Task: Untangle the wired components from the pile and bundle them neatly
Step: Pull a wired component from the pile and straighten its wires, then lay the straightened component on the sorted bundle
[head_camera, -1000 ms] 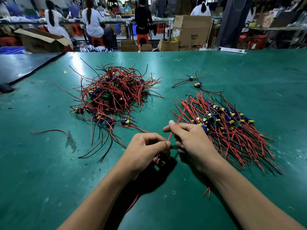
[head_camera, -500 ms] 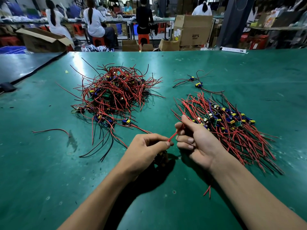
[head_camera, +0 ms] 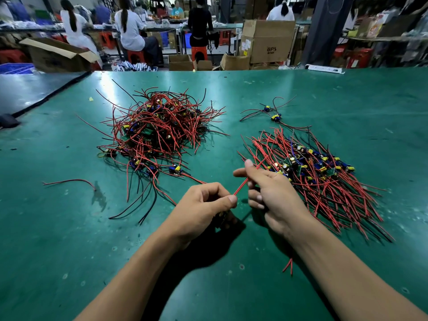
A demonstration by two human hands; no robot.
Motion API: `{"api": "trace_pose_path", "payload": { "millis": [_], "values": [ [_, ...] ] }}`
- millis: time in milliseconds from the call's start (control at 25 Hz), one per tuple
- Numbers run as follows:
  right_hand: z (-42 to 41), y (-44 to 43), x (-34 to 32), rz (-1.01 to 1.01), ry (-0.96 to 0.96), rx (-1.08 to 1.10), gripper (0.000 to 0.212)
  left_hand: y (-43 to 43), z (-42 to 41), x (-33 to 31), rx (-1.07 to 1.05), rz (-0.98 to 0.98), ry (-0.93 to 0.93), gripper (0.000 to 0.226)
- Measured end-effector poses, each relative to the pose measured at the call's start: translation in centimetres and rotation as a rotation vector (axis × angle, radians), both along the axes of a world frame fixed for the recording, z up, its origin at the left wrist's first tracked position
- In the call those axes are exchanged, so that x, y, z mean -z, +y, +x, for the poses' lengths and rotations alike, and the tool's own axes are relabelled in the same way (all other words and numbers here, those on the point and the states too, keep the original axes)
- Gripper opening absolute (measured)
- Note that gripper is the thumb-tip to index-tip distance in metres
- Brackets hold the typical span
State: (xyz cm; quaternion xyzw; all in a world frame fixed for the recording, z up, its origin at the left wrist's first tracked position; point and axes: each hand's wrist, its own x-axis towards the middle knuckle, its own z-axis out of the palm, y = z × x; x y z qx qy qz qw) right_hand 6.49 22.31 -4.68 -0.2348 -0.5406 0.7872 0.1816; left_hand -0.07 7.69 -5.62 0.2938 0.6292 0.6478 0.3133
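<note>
**Diagonally strung: 1 red lead between 2 hands**

Low and centre, the left hand (head_camera: 203, 205) curls round a small wired component (head_camera: 221, 220), mostly hidden under its fingers, with the thumb pinching the red lead (head_camera: 240, 187) at its near end. The lead's long axis climbs up and to the right into the right hand (head_camera: 271, 193), whose thumb and forefinger pinch it further along. The sorted bundle (head_camera: 324, 181) lies just beside that hand, so the right hand is likely the nearer for laying the lead down. The tangled pile (head_camera: 159, 133) sits well to the left.

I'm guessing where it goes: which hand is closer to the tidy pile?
Right. The right hand is beside the tidy pile; the left hand is farther left.
</note>
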Motion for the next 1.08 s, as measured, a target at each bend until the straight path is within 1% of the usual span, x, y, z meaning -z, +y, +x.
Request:
{"api": "trace_pose_path", "payload": {
  "millis": [80,160,240,320,360,440,520,560,640,680,760,840,960,1000,1080],
  "values": [
    [-0.1,0.7,-0.2,-0.044,0.006,0.076,0.033,-0.3,-0.2,0.0,0.040,-0.009,0.011,0.016],
    [0.0,1.1,-0.5,-0.144,0.009,0.107,0.038,-0.4,-0.3,-0.1,0.067,-0.020,0.021,0.015],
    [0.2,1.6,-1.2,-0.370,0.011,0.056,0.046,-0.6,-0.4,-0.2,0.086,-0.023,0.019,0.014],
    [0.6,2.0,-1.9,-0.611,0.006,-0.058,0.045,-0.6,-0.5,-0.2,0.082,-0.023,0.003,0.014],
    [0.8,2.1,-2.2,-0.675,0.006,-0.109,0.040,-0.7,-0.5,-0.1,0.065,-0.024,-0.013,0.014],
    [1.0,2.0,-2.3,-0.689,0.010,-0.147,0.038,-0.7,-0.5,-0.1,0.015,-0.027,-0.050,0.013],
    [0.9,1.6,-2.3,-0.598,0.009,-0.132,0.047,-0.5,-0.4,-0.2,-0.045,-0.035,-0.097,0.019],
    [0.7,1.3,-2.2,-0.547,0.006,-0.123,0.057,-0.4,-0.4,-0.3,-0.086,-0.038,-0.140,0.025],
    [0.5,1.1,-1.9,-0.479,0.004,-0.110,0.076,-0.1,-0.6,-0.6,-0.174,-0.025,-0.253,0.036],
    [0.5,1.0,-1.7,-0.440,0.001,-0.097,0.078,0.0,-0.8,-0.7,-0.204,-0.002,-0.323,0.042],
    [0.3,0.7,-1.2,-0.334,-0.010,-0.057,0.070,0.1,-1.2,-1.1,-0.219,0.068,-0.460,0.054],
    [0.2,0.2,-0.8,-0.196,-0.003,-0.016,0.055,0.0,-1.5,-1.3,-0.214,0.122,-0.546,0.062],
    [0.3,-0.6,-0.3,0.057,0.076,-0.005,0.031,0.0,-1.6,-1.3,-0.210,0.139,-0.564,0.067],
    [0.5,-0.8,-0.2,0.215,0.087,0.006,0.024,0.0,-1.6,-1.3,-0.210,0.133,-0.557,0.068],
    [0.9,-1.3,0.3,0.660,0.053,0.064,0.015,0.0,-1.7,-1.2,-0.189,0.126,-0.550,0.069]
  ]
}}
